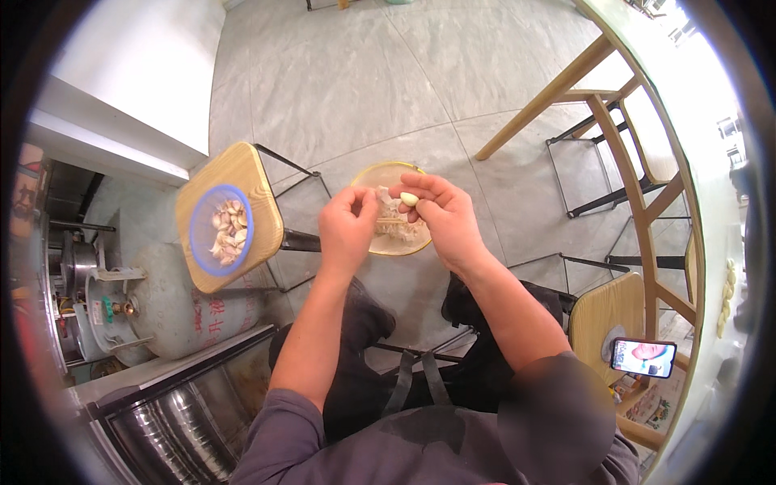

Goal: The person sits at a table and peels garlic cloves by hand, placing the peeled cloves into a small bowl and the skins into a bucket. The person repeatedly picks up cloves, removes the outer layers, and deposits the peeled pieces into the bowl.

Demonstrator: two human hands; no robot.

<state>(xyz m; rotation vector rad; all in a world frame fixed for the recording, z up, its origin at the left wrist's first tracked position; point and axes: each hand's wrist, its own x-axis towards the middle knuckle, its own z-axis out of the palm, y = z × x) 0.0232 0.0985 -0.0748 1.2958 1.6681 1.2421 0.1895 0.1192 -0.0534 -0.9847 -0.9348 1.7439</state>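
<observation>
A pale peeled garlic clove [409, 199] rests between the thumb and fingers of my right hand [445, 221]. Close by on the left, my left hand [348, 221] has its thumb and forefinger pinched together, with what looks like a bit of garlic skin at the tips. Below both hands, a round yellow-rimmed container [388, 252] on the floor holds papery garlic skins [400, 231]. To the left, a blue-rimmed plastic basket [193, 233] with unpeeled garlic cloves [229, 233] stands on a wooden-topped stool [267, 206].
A grey gas cylinder [182, 303] lies left, beneath the stool's level. On the right are a wooden-framed table [636, 176], more stools, and a phone [644, 357] with a lit screen. Pale cloves [725, 297] lie on the tabletop's edge.
</observation>
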